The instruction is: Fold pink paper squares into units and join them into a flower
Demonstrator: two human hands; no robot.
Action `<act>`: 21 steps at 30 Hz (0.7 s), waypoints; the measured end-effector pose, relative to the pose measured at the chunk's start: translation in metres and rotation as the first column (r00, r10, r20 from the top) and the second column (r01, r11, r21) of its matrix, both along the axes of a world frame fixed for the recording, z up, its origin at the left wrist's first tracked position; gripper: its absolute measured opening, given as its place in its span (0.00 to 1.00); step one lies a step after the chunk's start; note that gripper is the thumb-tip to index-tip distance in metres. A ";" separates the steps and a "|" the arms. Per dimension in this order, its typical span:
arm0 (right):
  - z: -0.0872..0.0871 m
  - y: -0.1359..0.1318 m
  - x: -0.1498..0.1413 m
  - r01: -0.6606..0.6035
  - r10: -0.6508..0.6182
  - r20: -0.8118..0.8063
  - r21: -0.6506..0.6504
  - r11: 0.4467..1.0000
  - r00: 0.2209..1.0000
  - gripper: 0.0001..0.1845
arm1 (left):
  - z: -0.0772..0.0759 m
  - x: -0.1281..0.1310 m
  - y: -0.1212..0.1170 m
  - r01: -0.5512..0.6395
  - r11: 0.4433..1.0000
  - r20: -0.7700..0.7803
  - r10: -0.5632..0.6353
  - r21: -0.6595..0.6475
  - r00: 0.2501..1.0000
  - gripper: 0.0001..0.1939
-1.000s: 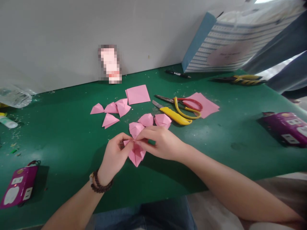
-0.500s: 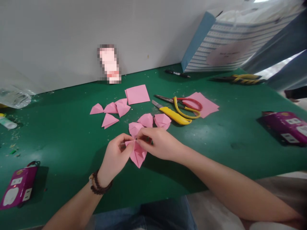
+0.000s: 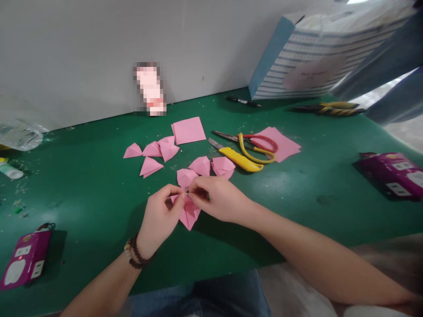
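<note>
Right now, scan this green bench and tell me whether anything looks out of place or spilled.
The yellow utility knife lies with its blade bare, right beside the scissors, which looks careless. Pale specks of debris are also scattered across the left side of the green mat.

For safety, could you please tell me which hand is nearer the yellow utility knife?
Right. The right hand is below and left of the yellow utility knife; the left hand is farther left.
</note>
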State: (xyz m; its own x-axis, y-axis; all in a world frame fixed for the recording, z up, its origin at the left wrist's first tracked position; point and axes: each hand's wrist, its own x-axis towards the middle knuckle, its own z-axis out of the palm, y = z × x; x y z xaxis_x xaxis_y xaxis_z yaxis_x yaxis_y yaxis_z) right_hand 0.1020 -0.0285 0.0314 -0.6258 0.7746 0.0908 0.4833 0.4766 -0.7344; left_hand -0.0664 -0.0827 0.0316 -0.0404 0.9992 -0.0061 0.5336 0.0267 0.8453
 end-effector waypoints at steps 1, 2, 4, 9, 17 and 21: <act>-0.001 0.000 0.000 0.001 -0.002 0.002 0.035 0.999 1.000 0.05 | 0.000 0.000 0.000 0.005 1.000 0.004 -0.005 -0.003 1.000 0.05; -0.002 -0.001 -0.001 0.001 -0.001 0.003 0.063 0.998 1.000 0.05 | -0.001 0.000 0.000 0.007 1.000 0.002 -0.007 -0.003 1.000 0.04; -0.004 -0.002 -0.001 0.001 -0.001 -0.004 0.087 0.996 1.000 0.05 | -0.001 0.000 0.000 0.004 1.000 -0.027 -0.004 0.011 1.000 0.03; -0.002 -0.002 -0.001 0.000 0.000 -0.020 -0.009 1.000 1.000 0.06 | 0.000 0.000 0.000 0.008 0.998 -0.141 0.002 0.065 0.990 0.04; -0.003 -0.003 -0.002 0.040 -0.040 -0.008 0.048 0.998 0.999 0.04 | 0.000 0.000 0.001 0.011 0.999 -0.083 -0.008 0.034 0.997 0.03; -0.003 -0.003 -0.002 0.028 -0.028 -0.026 0.008 1.000 0.999 0.03 | 0.001 0.000 -0.001 0.012 0.999 -0.136 -0.005 0.051 0.991 0.04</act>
